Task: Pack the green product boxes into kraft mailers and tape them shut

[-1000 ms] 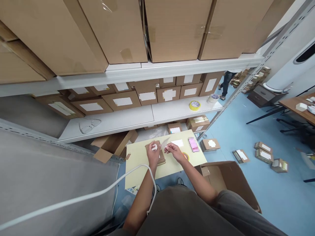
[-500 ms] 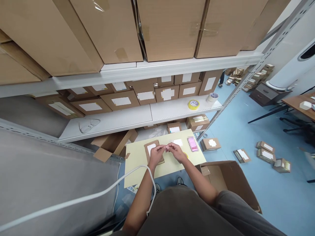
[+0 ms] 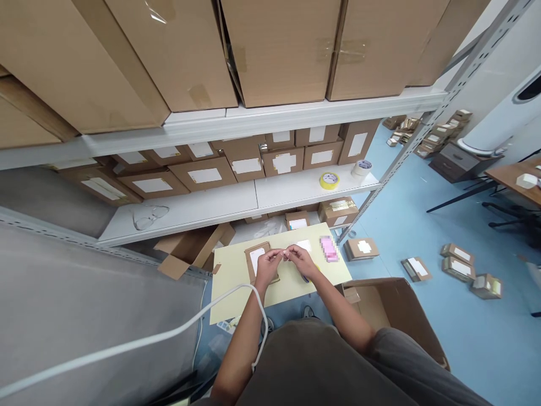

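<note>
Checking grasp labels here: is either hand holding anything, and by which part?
It cannot be told: the left hand and right hand are close together, fingers pinched, too small in view to show anything between them.

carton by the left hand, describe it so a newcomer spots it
In front of the metal shelving is a pale yellow table. On it, partly hidden by the left hand, lies a brown carton with a white label. Unlike the shelved boxes, it alone is on the table.

Single view, head-worn: looks forward and down over torso (image 3: 296, 361) to hands (image 3: 269, 266), shelving (image 3: 270, 121) close ahead.
</note>
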Demonstrator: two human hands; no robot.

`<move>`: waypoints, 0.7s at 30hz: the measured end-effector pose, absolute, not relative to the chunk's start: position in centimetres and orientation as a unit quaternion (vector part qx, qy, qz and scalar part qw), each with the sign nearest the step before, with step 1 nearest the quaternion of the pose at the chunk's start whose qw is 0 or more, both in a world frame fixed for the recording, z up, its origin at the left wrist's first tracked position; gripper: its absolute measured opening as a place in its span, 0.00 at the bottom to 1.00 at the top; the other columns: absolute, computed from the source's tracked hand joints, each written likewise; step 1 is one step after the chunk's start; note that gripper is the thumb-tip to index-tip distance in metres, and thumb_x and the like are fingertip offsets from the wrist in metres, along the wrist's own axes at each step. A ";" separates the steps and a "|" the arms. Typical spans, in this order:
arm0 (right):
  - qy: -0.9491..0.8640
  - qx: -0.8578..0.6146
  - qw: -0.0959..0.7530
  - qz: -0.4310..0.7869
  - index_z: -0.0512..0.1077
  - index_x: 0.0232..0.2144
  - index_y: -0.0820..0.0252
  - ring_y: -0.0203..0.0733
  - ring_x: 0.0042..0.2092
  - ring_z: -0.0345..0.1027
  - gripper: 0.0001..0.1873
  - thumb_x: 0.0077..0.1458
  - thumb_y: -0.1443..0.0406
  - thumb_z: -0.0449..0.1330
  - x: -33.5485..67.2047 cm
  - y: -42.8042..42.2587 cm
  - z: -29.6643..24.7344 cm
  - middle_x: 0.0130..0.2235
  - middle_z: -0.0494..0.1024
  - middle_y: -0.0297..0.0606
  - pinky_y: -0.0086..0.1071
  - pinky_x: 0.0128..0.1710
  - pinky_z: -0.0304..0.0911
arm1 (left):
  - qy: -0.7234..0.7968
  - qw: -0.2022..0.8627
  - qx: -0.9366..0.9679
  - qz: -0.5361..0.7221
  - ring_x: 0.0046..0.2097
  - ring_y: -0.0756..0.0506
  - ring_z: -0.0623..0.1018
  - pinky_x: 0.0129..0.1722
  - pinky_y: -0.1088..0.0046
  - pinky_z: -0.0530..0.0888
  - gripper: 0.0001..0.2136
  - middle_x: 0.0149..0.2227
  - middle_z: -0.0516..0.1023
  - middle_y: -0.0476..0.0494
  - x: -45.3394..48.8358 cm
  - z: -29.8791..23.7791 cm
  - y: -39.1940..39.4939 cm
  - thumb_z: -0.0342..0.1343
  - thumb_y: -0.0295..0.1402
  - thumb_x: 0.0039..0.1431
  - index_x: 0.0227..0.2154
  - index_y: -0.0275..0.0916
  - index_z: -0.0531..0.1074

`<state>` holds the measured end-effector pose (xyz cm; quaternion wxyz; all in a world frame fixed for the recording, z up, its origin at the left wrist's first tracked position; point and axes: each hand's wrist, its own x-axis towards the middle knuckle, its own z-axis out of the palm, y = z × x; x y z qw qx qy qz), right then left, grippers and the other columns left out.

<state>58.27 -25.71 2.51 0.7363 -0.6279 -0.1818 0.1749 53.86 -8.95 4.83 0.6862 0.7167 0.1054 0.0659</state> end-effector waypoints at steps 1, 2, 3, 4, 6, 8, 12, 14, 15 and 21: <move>-0.181 -0.623 0.739 0.181 0.75 0.37 0.53 0.43 0.40 0.75 0.20 0.63 0.45 0.66 58.3 -25.8 2.6 0.35 0.79 0.34 0.38 0.46 0.70 | 0.114 0.687 0.714 0.072 0.43 0.38 0.86 0.49 0.60 0.81 0.17 0.39 0.88 0.38 54.0 4.8 -9.1 0.68 0.50 0.55 0.35 0.40 0.86; -0.179 -0.617 0.743 0.189 0.74 0.38 0.53 0.43 0.40 0.76 0.20 0.63 0.44 0.66 58.3 -25.9 2.6 0.36 0.79 0.34 0.38 0.44 0.70 | 0.122 0.688 0.711 0.076 0.43 0.39 0.86 0.49 0.60 0.81 0.17 0.39 0.88 0.38 54.0 4.9 -9.2 0.67 0.50 0.56 0.35 0.40 0.86; -0.174 -0.610 0.747 0.199 0.74 0.38 0.53 0.43 0.40 0.76 0.20 0.62 0.44 0.66 58.4 -26.0 2.7 0.36 0.79 0.34 0.37 0.42 0.71 | 0.127 0.689 0.709 0.080 0.44 0.39 0.85 0.49 0.60 0.81 0.18 0.39 0.88 0.38 54.1 4.9 -9.3 0.67 0.51 0.57 0.35 0.40 0.85; -0.168 -0.605 0.750 0.208 0.73 0.38 0.52 0.42 0.39 0.76 0.21 0.62 0.44 0.66 58.4 -26.1 2.7 0.37 0.79 0.34 0.35 0.40 0.71 | 0.127 0.689 0.709 0.081 0.44 0.39 0.85 0.50 0.61 0.80 0.18 0.40 0.88 0.38 54.2 4.9 -9.5 0.66 0.51 0.58 0.35 0.40 0.85; -0.157 -0.602 0.753 0.216 0.72 0.39 0.52 0.42 0.39 0.77 0.21 0.62 0.43 0.65 58.5 -26.4 2.8 0.37 0.79 0.33 0.34 0.37 0.71 | 0.117 0.688 0.712 0.073 0.46 0.39 0.85 0.50 0.61 0.81 0.19 0.42 0.88 0.38 54.3 4.9 -9.9 0.68 0.52 0.56 0.37 0.40 0.85; -0.156 -0.606 0.752 0.205 0.73 0.39 0.52 0.42 0.39 0.77 0.20 0.62 0.44 0.66 58.7 -26.7 2.9 0.38 0.79 0.33 0.33 0.37 0.71 | 0.107 0.689 0.714 0.061 0.46 0.39 0.85 0.48 0.62 0.81 0.19 0.45 0.88 0.37 54.5 4.9 -10.3 0.71 0.51 0.52 0.38 0.40 0.86; -0.164 -0.623 0.741 0.191 0.74 0.38 0.53 0.42 0.39 0.76 0.19 0.62 0.45 0.66 59.2 -27.4 3.2 0.35 0.79 0.33 0.35 0.39 0.69 | 0.101 0.696 0.708 0.068 0.46 0.38 0.85 0.50 0.60 0.81 0.19 0.43 0.88 0.37 55.0 4.8 -11.1 0.71 0.51 0.51 0.35 0.40 0.86; -0.165 -0.629 0.735 0.193 0.73 0.37 0.53 0.42 0.38 0.76 0.18 0.62 0.46 0.66 59.4 -27.8 3.3 0.34 0.79 0.33 0.36 0.40 0.69 | 0.119 0.697 0.703 0.077 0.45 0.38 0.85 0.51 0.59 0.80 0.19 0.39 0.88 0.38 55.3 4.6 -11.4 0.71 0.52 0.51 0.32 0.40 0.86; -0.164 -0.630 0.734 0.192 0.73 0.36 0.53 0.43 0.38 0.76 0.18 0.61 0.47 0.67 59.5 -28.0 3.3 0.34 0.79 0.33 0.36 0.41 0.69 | 0.136 0.700 0.697 0.080 0.44 0.39 0.85 0.50 0.60 0.80 0.20 0.37 0.88 0.39 55.5 4.5 -11.5 0.70 0.53 0.51 0.32 0.40 0.86; -0.131 -0.613 0.754 0.198 0.71 0.36 0.52 0.45 0.39 0.77 0.15 0.61 0.50 0.66 60.2 -29.3 3.0 0.34 0.79 0.33 0.37 0.42 0.70 | 0.141 0.719 0.678 0.057 0.41 0.40 0.84 0.45 0.63 0.80 0.29 0.37 0.86 0.38 56.0 3.8 -12.6 0.63 0.62 0.55 0.35 0.37 0.85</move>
